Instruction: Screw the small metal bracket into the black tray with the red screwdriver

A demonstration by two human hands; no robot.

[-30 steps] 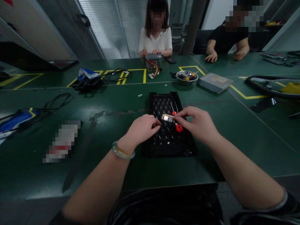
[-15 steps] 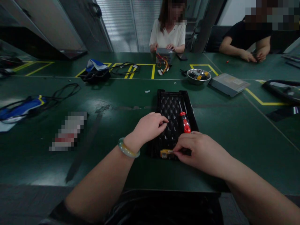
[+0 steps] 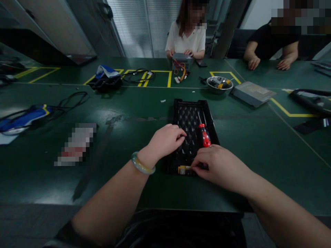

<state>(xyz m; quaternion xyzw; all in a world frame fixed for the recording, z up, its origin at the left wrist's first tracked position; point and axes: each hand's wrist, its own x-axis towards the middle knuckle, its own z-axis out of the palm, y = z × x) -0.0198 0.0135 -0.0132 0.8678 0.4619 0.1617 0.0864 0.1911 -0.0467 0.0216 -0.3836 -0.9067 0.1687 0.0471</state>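
A black plastic tray-like casing (image 3: 190, 131) with a quilted-looking inner face lies in front of me. Over its near end, my right hand (image 3: 218, 162) pinches the right edge of a small yellow-orange piece (image 3: 184, 169), which looks like a flexible circuit strip with a pale connector. My left hand (image 3: 167, 139) rests at the casing's left side, fingers curled together; whatever may be inside them is hidden. Inside the casing, along its right wall, lies a screwdriver (image 3: 204, 134) with a red and black handle, its shaft pointing away from me.
Farther back stand a metal bowl (image 3: 219, 86) of tools and a flat grey metal box (image 3: 253, 93). A phone-shaped blurred item (image 3: 77, 144) lies left. Blue pouches and cables (image 3: 28, 119) are at far left. Across the table, one person handles a grey box with coloured wires (image 3: 181, 62); another sits right.
The small circuit strip has tilted slightly in my right hand's pinch; my left hand stays put. The person at the far right has moved their hands apart on the table.
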